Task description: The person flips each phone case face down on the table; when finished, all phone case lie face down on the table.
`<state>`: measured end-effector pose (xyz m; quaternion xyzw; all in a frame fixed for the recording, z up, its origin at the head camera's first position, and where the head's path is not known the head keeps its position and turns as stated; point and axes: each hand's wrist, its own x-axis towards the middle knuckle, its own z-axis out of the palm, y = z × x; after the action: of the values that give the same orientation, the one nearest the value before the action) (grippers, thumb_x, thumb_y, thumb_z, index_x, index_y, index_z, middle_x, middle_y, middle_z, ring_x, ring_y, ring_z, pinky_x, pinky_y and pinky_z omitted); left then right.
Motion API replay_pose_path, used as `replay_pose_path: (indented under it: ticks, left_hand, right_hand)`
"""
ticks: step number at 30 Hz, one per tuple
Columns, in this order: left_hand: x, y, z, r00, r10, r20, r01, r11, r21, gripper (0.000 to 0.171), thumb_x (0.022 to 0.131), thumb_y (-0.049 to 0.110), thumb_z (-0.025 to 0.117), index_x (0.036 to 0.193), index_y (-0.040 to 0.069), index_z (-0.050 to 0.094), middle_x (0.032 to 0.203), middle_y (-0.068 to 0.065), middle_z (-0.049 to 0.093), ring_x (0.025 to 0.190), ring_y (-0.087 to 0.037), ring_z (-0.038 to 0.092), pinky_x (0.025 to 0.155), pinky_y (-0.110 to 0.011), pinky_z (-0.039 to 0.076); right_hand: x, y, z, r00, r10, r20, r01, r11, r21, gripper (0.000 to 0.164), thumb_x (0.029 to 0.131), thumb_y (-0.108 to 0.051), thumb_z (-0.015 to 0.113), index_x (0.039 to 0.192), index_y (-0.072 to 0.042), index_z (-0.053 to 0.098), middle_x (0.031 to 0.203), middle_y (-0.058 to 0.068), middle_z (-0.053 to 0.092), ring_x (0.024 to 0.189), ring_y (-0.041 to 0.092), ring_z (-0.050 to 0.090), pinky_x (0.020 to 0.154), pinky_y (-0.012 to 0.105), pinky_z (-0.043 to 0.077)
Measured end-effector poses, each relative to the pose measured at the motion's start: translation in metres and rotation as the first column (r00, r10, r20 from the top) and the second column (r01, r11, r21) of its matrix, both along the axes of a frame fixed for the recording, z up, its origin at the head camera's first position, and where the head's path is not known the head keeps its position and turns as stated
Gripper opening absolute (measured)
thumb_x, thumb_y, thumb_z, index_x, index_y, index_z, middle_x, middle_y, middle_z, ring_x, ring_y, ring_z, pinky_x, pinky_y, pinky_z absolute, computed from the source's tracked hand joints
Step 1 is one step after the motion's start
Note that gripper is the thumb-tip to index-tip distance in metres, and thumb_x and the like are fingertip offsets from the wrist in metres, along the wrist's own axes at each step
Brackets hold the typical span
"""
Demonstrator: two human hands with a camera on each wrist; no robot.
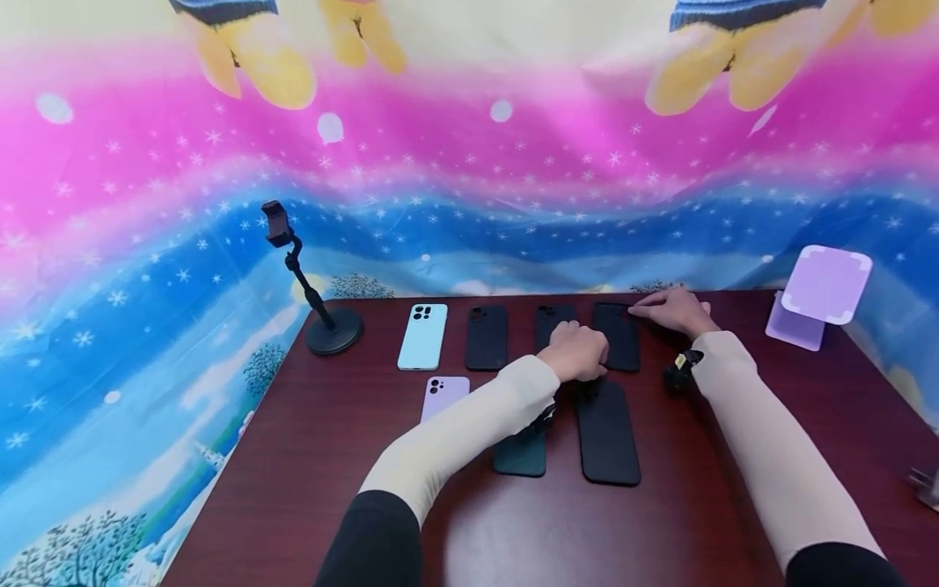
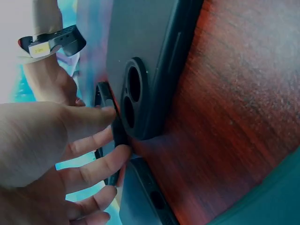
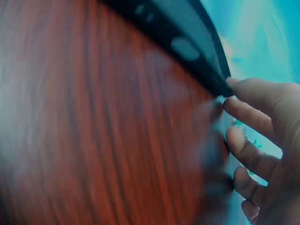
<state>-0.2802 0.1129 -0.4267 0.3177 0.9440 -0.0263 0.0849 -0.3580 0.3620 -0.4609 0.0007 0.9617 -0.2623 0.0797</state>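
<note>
A black phone case (image 1: 618,336) lies at the right end of the back row, between the two hands. My right hand (image 1: 673,311) pinches its far right corner between thumb and index finger, and the other fingers are loosely bent in the right wrist view. From the near left side, my left hand (image 1: 575,350) has its thumb and fingers on either side of the case's edge (image 2: 118,133). Under the left wrist lies a larger black phone case (image 1: 609,432) with round camera openings. Another black phone case (image 1: 555,318) is partly hidden behind the left hand.
A light blue phone case (image 1: 422,338) and a black one (image 1: 487,338) lie in the back row. Nearer are a lilac case (image 1: 444,397) and a dark green case (image 1: 522,456), both partly covered by the left arm. A black phone stand (image 1: 333,330) stands left, a lilac stand (image 1: 825,285) right.
</note>
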Motion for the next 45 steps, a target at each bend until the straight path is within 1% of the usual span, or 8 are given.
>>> replay_pose_path:
  ticks: [6,11,17,21,26,35,39,45]
  left_hand:
    - [-0.006,0.002,-0.002,0.999,-0.012,-0.039,0.011,1.000,-0.019,0.023,0.103,0.036,0.063,0.081,0.030,0.067,0.086,0.013,0.067,0.086,-0.015,0.056,0.082,-0.029,0.044]
    - [-0.005,-0.001,-0.004,0.998,-0.029,-0.059,0.029,0.999,0.014,0.023,0.103,0.037,0.062,0.081,0.031,0.067,0.084,0.014,0.067,0.086,-0.014,0.056,0.081,-0.028,0.043]
    - [0.012,-0.020,-0.002,0.990,-0.089,-0.106,0.101,0.989,0.112,0.018,0.100,0.045,0.065,0.088,0.032,0.066,0.082,0.015,0.064,0.082,-0.011,0.052,0.074,-0.025,0.039]
    - [0.030,-0.042,0.008,0.979,-0.142,-0.148,0.171,0.965,0.201,0.019,0.098,0.050,0.066,0.091,0.033,0.067,0.077,0.017,0.062,0.077,-0.009,0.049,0.070,-0.024,0.035]
    - [0.059,-0.074,0.018,0.963,-0.196,-0.186,0.253,0.895,0.366,0.018,0.098,0.049,0.067,0.094,0.031,0.067,0.082,0.014,0.064,0.076,-0.006,0.048,0.071,-0.022,0.035]
    - [0.118,-0.118,0.036,0.939,-0.248,-0.240,0.344,0.697,0.629,0.022,0.094,0.043,0.074,0.105,0.026,0.068,0.101,0.013,0.069,0.095,-0.004,0.059,0.082,-0.020,0.042]
    - [0.139,-0.133,0.028,0.929,-0.276,-0.247,0.369,0.620,0.693,0.025,0.092,0.041,0.077,0.106,0.024,0.066,0.102,0.014,0.067,0.097,0.000,0.059,0.087,-0.016,0.045]
    - [0.159,-0.145,0.016,0.920,-0.287,-0.268,0.388,0.572,0.723,0.020,0.093,0.039,0.076,0.102,0.025,0.064,0.098,0.016,0.064,0.096,0.000,0.060,0.093,-0.013,0.045]
  right_hand:
    - [-0.004,-0.014,0.004,0.999,-0.026,-0.026,0.025,0.999,-0.036,0.050,0.100,-0.047,0.062,0.133,-0.011,0.070,0.152,0.033,0.043,0.142,0.055,0.029,0.105,0.071,0.019]
    - [-0.001,-0.019,0.002,0.997,-0.059,-0.056,0.055,0.996,-0.068,0.045,0.102,-0.042,0.060,0.128,-0.008,0.073,0.150,0.033,0.045,0.142,0.055,0.029,0.110,0.073,0.017]
    - [0.009,-0.021,0.001,0.998,0.005,-0.066,-0.020,0.976,-0.218,0.045,0.104,-0.038,0.059,0.129,-0.002,0.070,0.133,0.027,0.064,0.109,0.038,0.069,0.101,0.057,0.049]
    - [0.021,-0.021,0.016,0.991,0.124,-0.060,-0.136,0.938,-0.319,0.044,0.105,-0.036,0.060,0.134,-0.003,0.067,0.115,0.018,0.076,0.085,0.023,0.076,0.086,0.041,0.059]
    - [0.055,-0.023,0.050,0.960,0.262,-0.102,-0.281,0.893,-0.350,0.040,0.105,-0.030,0.061,0.136,-0.005,0.067,0.104,0.011,0.079,0.081,0.025,0.075,0.077,0.034,0.059]
    - [0.124,-0.034,0.095,0.897,0.408,-0.170,-0.442,0.838,-0.320,0.036,0.106,-0.022,0.059,0.139,-0.009,0.066,0.083,0.005,0.076,0.075,0.023,0.071,0.080,0.029,0.057]
    - [0.144,-0.047,0.100,0.867,0.469,-0.166,-0.497,0.797,-0.343,0.034,0.106,-0.019,0.059,0.138,-0.011,0.067,0.086,0.001,0.077,0.073,0.024,0.070,0.077,0.032,0.058]
    - [0.157,-0.063,0.093,0.840,0.515,-0.172,-0.538,0.745,-0.394,0.032,0.104,-0.015,0.061,0.135,-0.010,0.069,0.078,0.002,0.075,0.071,0.022,0.070,0.073,0.033,0.059]
